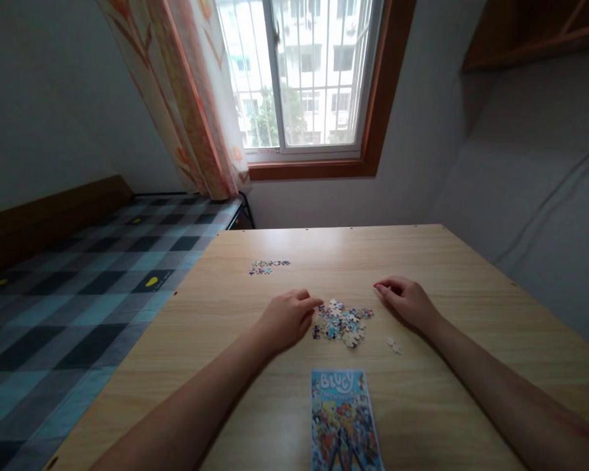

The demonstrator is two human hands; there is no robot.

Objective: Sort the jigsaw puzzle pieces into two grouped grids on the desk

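Note:
A loose heap of jigsaw puzzle pieces [342, 324] lies in the middle of the wooden table. My left hand [290, 317] is at its left side, index finger stretched out to the pieces at the upper left edge and the other fingers curled under. To the right of the heap, my right hand [403, 299] rests low over the table, apart from the pieces. Its fingertips are drawn together, and whatever may be between them is hidden. Two short rows of joined puzzle pieces [269, 263] lie farther back on the left.
A colourful picture sheet [343, 418] marked "Bluey" lies at the near side of the table [216, 392]. Several pale pieces [393, 345] sit apart, near my right forearm. A checkered bed [103, 307] adjoins on the left; a window [319, 78] is beyond.

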